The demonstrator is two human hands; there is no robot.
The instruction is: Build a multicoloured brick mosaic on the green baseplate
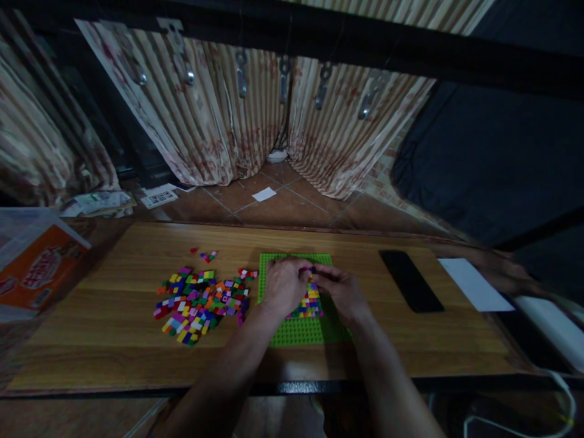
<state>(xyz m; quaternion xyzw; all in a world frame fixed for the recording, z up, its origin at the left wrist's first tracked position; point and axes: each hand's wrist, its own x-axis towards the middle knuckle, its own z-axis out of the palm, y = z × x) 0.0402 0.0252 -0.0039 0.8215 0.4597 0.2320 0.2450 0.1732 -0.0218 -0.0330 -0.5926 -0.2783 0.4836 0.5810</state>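
In the head view, taking the green baseplate [296, 333] as the clock's centre with twelve away from the person, the step in hand looks to be setting bricks onto that plate, or pressing them down at the far end of the patch of joined bricks [311, 304]. That patch, mixed in colour, sits around the middle of the plate and is partly covered by the hands. The left hand [285, 281] is over the plate towards eleven o'clock, its fingers curled and bunched, their tips mostly hidden; I cannot tell whether they hold anything. The right hand [345, 295] comes in from three o'clock, thumb and forefinger drawn close together beside a small dark brick [312, 269] at about one o'clock; whether they pinch it or merely touch it is unclear. The loose bricks [196, 307] are heaped on the table [137, 365] at nine o'clock, just off the plate, with a few strays [208, 257] towards ten. A black slab [410, 281], perhaps a phone, lies well apart at three o'clock. In my judgement, the next move calls for lining the dark brick up squarely with the studs under it and pushing straight down, one hand steadying the neighbouring pieces; an angled push could leave it half seated or nudge the rows beside it.
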